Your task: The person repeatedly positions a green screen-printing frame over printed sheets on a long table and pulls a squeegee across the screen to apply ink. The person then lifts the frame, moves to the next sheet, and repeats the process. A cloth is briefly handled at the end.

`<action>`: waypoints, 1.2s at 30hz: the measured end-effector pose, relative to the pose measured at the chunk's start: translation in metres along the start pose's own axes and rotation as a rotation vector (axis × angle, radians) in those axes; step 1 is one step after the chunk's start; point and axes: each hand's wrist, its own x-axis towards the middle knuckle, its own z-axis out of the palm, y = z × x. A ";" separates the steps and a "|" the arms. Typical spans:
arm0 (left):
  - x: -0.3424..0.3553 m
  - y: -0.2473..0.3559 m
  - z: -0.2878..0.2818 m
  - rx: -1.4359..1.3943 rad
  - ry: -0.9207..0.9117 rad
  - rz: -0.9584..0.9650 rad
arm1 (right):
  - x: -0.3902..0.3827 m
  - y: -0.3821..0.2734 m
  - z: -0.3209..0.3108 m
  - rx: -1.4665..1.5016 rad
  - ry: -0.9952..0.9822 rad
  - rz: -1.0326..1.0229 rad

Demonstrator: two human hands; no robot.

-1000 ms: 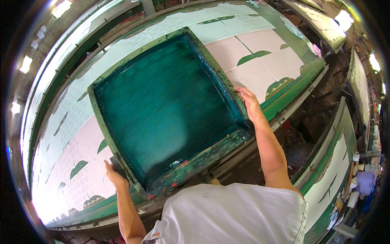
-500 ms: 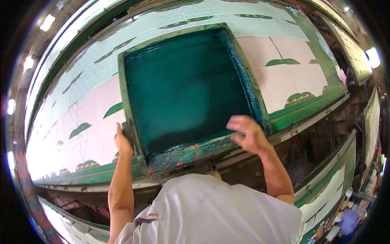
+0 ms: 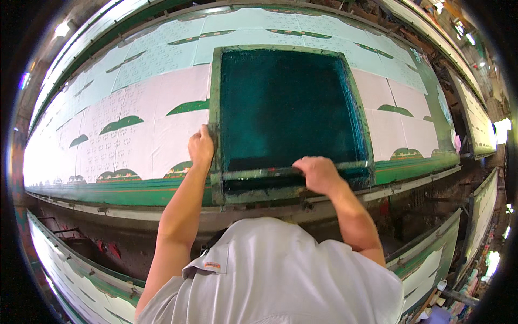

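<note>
A screen-printing frame [image 3: 215, 116] with a dark teal, wet-looking mesh [image 3: 286, 102] lies on the long printing table. My left hand [image 3: 200, 147] is closed at the frame's left side, gripping its edge; the far fingers are hidden. Across the near end of the mesh runs a squeegee [image 3: 253, 173], a long narrow bar reaching nearly from side to side. My right hand [image 3: 319, 174] is wrapped round it, right of its middle. Dark ink shows along the mesh's right inner edge.
Pale pink cloth panels [image 3: 145, 140] and pale aqua ones [image 3: 248, 21], printed with green shapes, cover the table around the frame. A metal rail [image 3: 129, 213] follows the table's near edge. More printing tables [image 3: 91, 286] stand nearby, with assorted items [image 3: 437, 313] at lower right.
My right hand, earlier open above the frame's near end, has closed on the squeegee. My left hand has tightened at the frame's left side. The view has turned, so the frame appears straighter.
</note>
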 end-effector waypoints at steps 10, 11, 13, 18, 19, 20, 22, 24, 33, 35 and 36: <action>0.000 -0.003 0.000 -0.041 -0.069 0.119 | -0.030 -0.030 0.010 -0.020 -0.034 0.113; 0.000 -0.004 0.002 -0.040 -0.037 0.125 | -0.037 -0.035 0.016 -0.008 0.031 0.100; 0.002 -0.007 0.005 -0.040 -0.037 0.143 | -0.046 -0.041 0.028 -0.005 0.121 0.096; 0.003 -0.012 0.005 -0.067 -0.061 0.159 | -0.041 -0.034 0.055 -0.121 0.317 -0.003; 0.003 -0.011 0.004 -0.072 -0.065 0.155 | -0.032 -0.027 0.057 -0.146 0.329 -0.026; 0.002 -0.010 0.002 -0.079 -0.067 0.152 | -0.021 -0.020 0.058 -0.169 0.345 -0.044; 0.001 -0.007 -0.001 -0.089 -0.070 0.143 | 0.004 -0.004 0.057 -0.202 0.361 -0.044; -0.003 -0.005 -0.004 -0.101 -0.076 0.118 | 0.035 0.013 0.053 -0.200 0.374 -0.040; -0.008 0.004 -0.001 -0.253 0.013 -0.044 | 0.212 0.110 0.009 -0.259 0.396 -0.033; -0.008 0.006 0.000 -0.266 0.024 -0.066 | 0.252 0.134 -0.002 -0.272 0.390 -0.033; -0.009 0.007 0.000 -0.271 0.034 -0.076 | 0.272 0.146 -0.006 -0.283 0.396 -0.044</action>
